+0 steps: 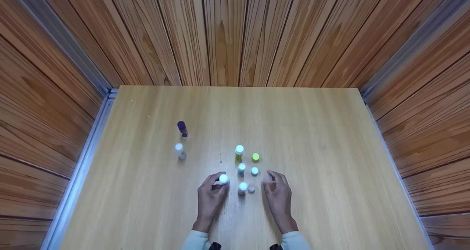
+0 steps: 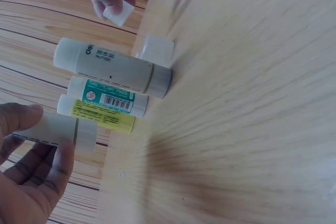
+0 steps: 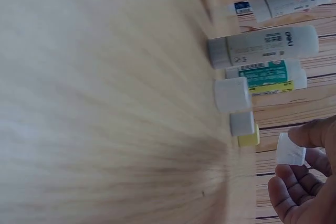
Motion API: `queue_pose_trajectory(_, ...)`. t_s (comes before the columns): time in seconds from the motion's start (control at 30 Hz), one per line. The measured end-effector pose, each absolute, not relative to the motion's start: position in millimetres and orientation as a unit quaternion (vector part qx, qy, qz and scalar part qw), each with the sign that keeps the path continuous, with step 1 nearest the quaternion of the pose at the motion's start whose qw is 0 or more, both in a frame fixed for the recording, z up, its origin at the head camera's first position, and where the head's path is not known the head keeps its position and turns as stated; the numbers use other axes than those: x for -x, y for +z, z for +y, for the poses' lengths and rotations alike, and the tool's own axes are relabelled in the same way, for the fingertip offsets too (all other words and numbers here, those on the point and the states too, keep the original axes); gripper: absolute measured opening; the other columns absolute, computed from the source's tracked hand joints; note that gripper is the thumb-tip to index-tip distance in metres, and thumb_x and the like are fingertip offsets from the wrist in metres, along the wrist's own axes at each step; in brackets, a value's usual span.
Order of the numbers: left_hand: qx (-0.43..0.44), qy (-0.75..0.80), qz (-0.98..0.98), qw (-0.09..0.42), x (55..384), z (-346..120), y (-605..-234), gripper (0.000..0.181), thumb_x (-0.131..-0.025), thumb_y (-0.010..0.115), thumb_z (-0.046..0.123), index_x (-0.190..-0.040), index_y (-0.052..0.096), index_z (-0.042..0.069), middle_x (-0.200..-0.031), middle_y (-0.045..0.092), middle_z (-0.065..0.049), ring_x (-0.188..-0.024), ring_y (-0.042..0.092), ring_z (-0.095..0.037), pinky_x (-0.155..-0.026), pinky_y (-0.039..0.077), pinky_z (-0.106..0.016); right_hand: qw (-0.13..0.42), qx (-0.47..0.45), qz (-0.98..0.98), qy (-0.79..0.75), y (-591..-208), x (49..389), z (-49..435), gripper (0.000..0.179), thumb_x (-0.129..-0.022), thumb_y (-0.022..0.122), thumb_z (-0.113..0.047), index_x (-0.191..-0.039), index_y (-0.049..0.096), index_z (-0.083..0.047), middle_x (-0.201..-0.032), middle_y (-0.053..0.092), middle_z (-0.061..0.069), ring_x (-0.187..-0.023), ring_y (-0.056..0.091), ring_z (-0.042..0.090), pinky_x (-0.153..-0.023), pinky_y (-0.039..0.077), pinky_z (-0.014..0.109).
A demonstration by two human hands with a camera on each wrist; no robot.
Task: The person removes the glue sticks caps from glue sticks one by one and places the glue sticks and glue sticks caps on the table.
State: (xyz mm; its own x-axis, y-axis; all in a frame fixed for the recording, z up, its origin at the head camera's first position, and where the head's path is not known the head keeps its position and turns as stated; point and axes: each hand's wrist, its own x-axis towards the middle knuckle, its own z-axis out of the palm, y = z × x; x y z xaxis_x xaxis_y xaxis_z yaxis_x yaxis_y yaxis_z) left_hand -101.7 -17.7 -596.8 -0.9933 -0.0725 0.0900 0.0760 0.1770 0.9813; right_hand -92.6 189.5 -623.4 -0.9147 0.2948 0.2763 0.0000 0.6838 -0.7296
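Observation:
My left hand (image 1: 219,183) grips an upright white glue stick (image 1: 223,178) near the table's front; the left wrist view shows thumb and fingers curled round its body (image 2: 58,129). My right hand (image 1: 271,180) pinches a small white cap (image 3: 291,149) just above the table, to the right of the group. Between the hands stand a capped white stick (image 1: 242,187) and a loose cap (image 1: 251,188). Behind them are a green-labelled stick (image 1: 241,168), a white cap (image 1: 255,171), a yellow-bodied stick (image 1: 239,152) and a yellow-green cap (image 1: 255,157).
Two more sticks stand apart to the left: one with a purple cap (image 1: 182,128) and a white one (image 1: 180,151). The light wooden table (image 1: 330,151) is boxed in by wood-panelled walls, with metal rails along both sides.

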Motion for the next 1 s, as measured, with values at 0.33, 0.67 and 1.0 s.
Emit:
queue_pose_trajectory(0.33,-0.006,-0.619,-0.783,0.061,110.3,-13.3,-621.5,0.032,-0.082,0.071,-0.004,-0.113,0.069,0.006,-0.107,0.067,-0.002,-0.1,0.064,-0.016,-0.078,0.056,-0.025,0.174,0.085,-0.915,0.354,-629.4,98.7,185.6,0.033,-0.076,0.077,0.003,-0.108,0.069,-0.001,-0.105,0.061,0.011,-0.1,0.063,0.027,-0.089,0.051,0.041)
queue_pose_trajectory(0.67,-0.022,-0.604,-0.794,0.063,109.4,-12.2,-630.1,0.033,-0.082,0.07,-0.007,-0.112,0.067,0.005,-0.107,0.066,-0.009,-0.093,0.067,-0.023,-0.078,0.056,-0.029,0.136,0.102,-0.924,0.342,-634.5,99.8,185.4,0.029,-0.08,0.073,0.0,-0.109,0.068,-0.001,-0.106,0.062,0.01,-0.099,0.064,0.026,-0.086,0.053,0.038)
queue_pose_trajectory(1.0,-0.023,-0.594,-0.802,0.061,112.7,-13.1,-636.3,0.03,-0.083,0.068,-0.006,-0.111,0.066,0.004,-0.105,0.067,-0.008,-0.093,0.066,-0.019,-0.076,0.056,-0.027,0.11,0.116,-0.927,0.339,-638.4,101.7,184.1,0.028,-0.083,0.072,-0.002,-0.111,0.067,-0.003,-0.107,0.061,0.009,-0.1,0.063,0.023,-0.088,0.052,0.036)
